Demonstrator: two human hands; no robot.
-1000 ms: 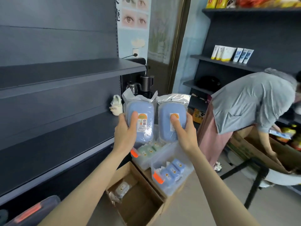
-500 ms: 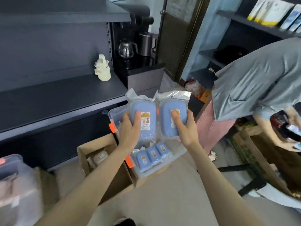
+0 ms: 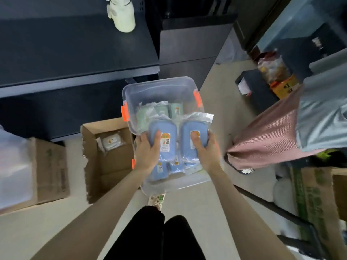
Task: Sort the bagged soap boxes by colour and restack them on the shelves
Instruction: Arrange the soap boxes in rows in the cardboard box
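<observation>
Left hand: the left hand [image 3: 145,152] grips the left blue soap box [image 3: 166,134] in its bag, with the thumb on top and the fingers under it.
Right hand: the right hand [image 3: 207,152] grips the right blue soap box [image 3: 189,128] in the same way, with the thumb on the label.
Two boxes: they are side by side, long edges almost touching, held above the near clear bin [image 3: 180,182], where more blue boxes [image 3: 159,170] lie.
Far bin: the far clear bin [image 3: 159,84] with orange clips holds green soap boxes [image 3: 148,115]. The bag tops cover its near edge in this view.
Shelf: the dark shelf [image 3: 75,53] has much free surface. Only a cream bottle [image 3: 122,15] stands near its right end. Its front edge runs just beyond the far bin.
Left side: an open cardboard box [image 3: 109,166] stands just beside the bins, with one white soap box [image 3: 111,141] inside.
Right side: there is a strip of bare floor [image 3: 221,102], then another person's pink skirt [image 3: 268,139] near the right hand.
</observation>
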